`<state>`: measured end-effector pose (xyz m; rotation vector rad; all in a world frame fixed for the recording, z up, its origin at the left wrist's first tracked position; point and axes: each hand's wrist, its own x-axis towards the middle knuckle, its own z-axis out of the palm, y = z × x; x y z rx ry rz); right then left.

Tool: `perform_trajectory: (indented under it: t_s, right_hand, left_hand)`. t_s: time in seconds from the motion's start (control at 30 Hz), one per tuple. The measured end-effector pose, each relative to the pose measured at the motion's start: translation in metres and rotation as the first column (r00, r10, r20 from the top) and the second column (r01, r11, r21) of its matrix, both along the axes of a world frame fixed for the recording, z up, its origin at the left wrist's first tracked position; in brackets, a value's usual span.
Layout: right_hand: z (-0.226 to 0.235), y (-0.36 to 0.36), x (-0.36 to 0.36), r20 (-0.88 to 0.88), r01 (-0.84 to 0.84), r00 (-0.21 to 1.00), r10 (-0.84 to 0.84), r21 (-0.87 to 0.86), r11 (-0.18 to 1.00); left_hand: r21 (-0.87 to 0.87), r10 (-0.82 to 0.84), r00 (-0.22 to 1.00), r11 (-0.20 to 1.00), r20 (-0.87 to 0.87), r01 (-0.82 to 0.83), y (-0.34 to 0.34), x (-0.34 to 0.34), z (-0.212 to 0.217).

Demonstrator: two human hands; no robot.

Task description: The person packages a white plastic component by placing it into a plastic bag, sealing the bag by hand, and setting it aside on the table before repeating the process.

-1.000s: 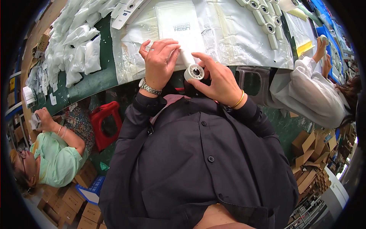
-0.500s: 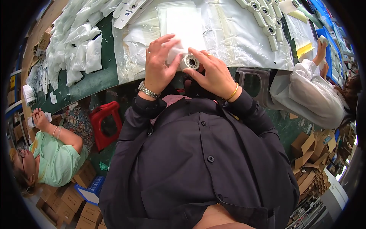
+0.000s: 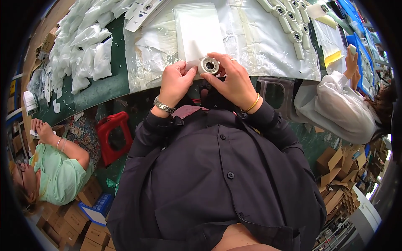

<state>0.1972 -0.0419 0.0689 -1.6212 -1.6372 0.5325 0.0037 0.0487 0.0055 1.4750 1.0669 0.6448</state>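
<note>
My right hand [image 3: 232, 77] grips a small white handheld fan [image 3: 210, 65]. Its round head with a dark centre faces up, and its handle is not visible. My left hand [image 3: 178, 77] is closed in a pinch just left of the fan. Between its thumb and fingers sits the edge of a translucent white plastic bag [image 3: 191, 64], mostly hidden by my fingers. Directly beyond both hands lies a stack of flat, frosted white bags [image 3: 199, 31] on the plastic-covered table [image 3: 247, 46].
More white fans [image 3: 289, 25] lie in rows at the far right. Filled white bags [image 3: 86, 50] are heaped at the left, near white printed boxes [image 3: 144, 14]. One co-worker in green [image 3: 63, 175] sits left; another in white [image 3: 335, 106] works at right. A red stool [image 3: 113, 138] stands below the table.
My left hand has gone from spread fingers over the bag stack to a pinch lower down, beside the fan. My right hand still holds the fan, its head turned slightly more upward.
</note>
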Motion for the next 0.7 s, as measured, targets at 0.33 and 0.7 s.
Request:
perform_trajectory:
  t_s: [0.33, 0.7]
  right_hand:
    - [-0.004, 0.009, 0.001, 0.02, -0.012, 1.0, 0.012, 0.003, 1.0]
    - [-0.005, 0.042, 0.001, 0.304, 0.063, 0.944, -0.125, 0.207, 0.976]
  left_hand:
    - [-0.251, -0.001, 0.99, 0.967, 0.139, 0.036, -0.002, -0.004, 0.015]
    - [-0.341, -0.004, 0.985, 0.938, 0.17, 0.063, -0.003, -0.006, 0.032]
